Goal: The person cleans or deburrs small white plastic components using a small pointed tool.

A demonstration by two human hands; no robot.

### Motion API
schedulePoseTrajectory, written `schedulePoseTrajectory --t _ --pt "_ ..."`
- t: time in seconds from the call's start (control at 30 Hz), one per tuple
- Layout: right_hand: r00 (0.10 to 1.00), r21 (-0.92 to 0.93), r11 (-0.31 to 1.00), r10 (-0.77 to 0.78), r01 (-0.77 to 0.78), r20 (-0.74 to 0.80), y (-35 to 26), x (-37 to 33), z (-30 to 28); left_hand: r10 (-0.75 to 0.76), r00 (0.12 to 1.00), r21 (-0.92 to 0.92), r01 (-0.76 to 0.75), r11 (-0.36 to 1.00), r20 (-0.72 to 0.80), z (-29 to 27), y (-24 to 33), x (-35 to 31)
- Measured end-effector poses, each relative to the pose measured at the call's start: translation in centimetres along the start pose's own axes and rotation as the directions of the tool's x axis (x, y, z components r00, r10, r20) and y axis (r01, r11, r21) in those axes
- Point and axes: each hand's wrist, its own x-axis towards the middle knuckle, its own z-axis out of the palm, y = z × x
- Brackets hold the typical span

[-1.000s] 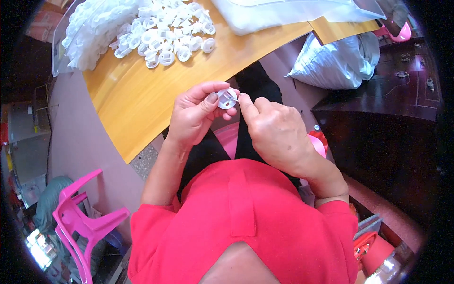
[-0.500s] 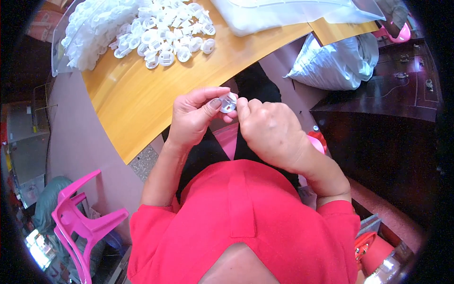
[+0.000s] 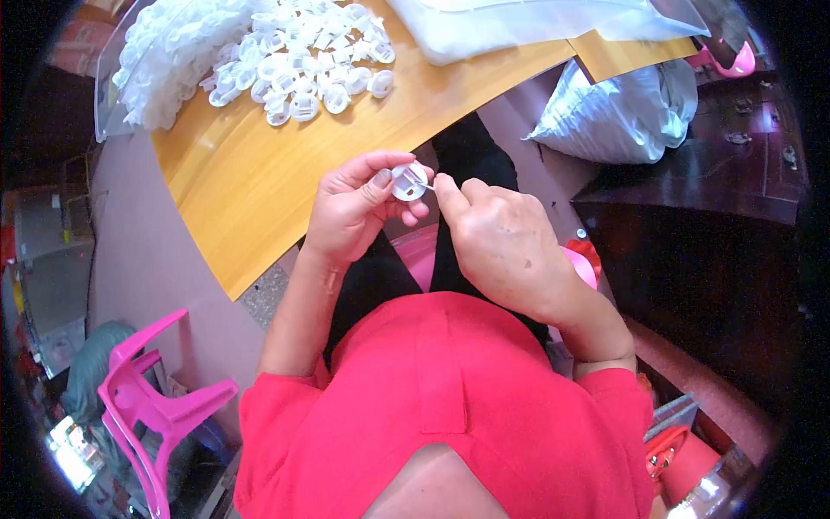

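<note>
Between the thumb and fingers of my left hand (image 3: 344, 208) sits a small round white plastic piece (image 3: 406, 180) with slots in its face. My left hand is closed on it, above my lap and just off the table's near edge. My right hand (image 3: 510, 246) is closed around a thin, silvery rod-like tool (image 3: 425, 185). Its narrow end meets the face of the plastic piece; the rest of the tool is hidden in my fist, so its exact kind does not show.
Many similar round white pieces (image 3: 303, 105) lie on the wooden table (image 3: 251, 190), beside a clear bin (image 3: 108, 95) heaped with white parts. A translucent plastic container (image 3: 519, 30) rests at the far right. Around me are a white sack (image 3: 605, 121), a dark cabinet (image 3: 692, 195) and a pink chair (image 3: 164, 406).
My right hand has shifted slightly right and down, exposing the thin tool. The round piece has turned so its slotted face shows more, with my left hand still holding it.
</note>
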Motion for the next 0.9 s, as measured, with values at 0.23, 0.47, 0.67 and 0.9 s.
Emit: schedulePoseTrajectory --t 0.23,0.47,0.67,0.9 --pt "0.996 -0.105 0.995 -0.011 0.001 -0.09 -0.3 -0.2 0.2 0.038 0.999 0.017 -0.038 0.999 -0.012 0.4 0.4 -0.1" --pt "0.994 -0.188 0.982 -0.024 0.004 -0.106 -0.7 0.2 0.7 0.063 0.997 0.06 -0.061 0.996 -0.033 0.7 0.1 -0.1" --pt "1.0 0.006 1.0 -0.011 0.011 0.024 0.3 0.7 0.8 0.079 0.996 0.049 -0.077 0.996 -0.037 0.5 -0.2 -0.3" --pt "0.98 0.487 0.872 0.059 0.041 -0.19 1.2 0.3 3.0 0.09 0.992 0.064 -0.085 0.994 -0.087 0.6 -0.1 -0.3"
